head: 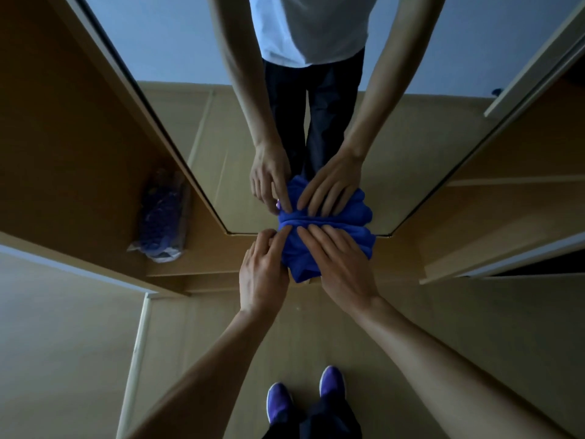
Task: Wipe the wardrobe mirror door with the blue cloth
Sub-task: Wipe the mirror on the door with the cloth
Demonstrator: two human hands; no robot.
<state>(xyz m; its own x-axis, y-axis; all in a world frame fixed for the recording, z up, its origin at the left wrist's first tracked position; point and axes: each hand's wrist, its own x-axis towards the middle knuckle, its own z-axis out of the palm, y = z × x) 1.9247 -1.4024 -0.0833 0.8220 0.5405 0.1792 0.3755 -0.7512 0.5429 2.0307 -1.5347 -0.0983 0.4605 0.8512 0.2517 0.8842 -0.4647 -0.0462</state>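
At the mirror door's (202, 128) foot, your flat-fingered right hand (342, 267) presses the blue cloth (299, 264); your left hand (262, 274) touches its edge, grip unclear; the wardrobe (79, 153) holds a bag (161, 223).

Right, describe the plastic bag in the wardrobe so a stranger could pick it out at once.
Start at the tall mirror door in the middle. Left of its lower edge is an open wooden compartment, with the plastic bag on its bottom board. It is clear and crinkled with purple contents, unlike the solid blue cloth.
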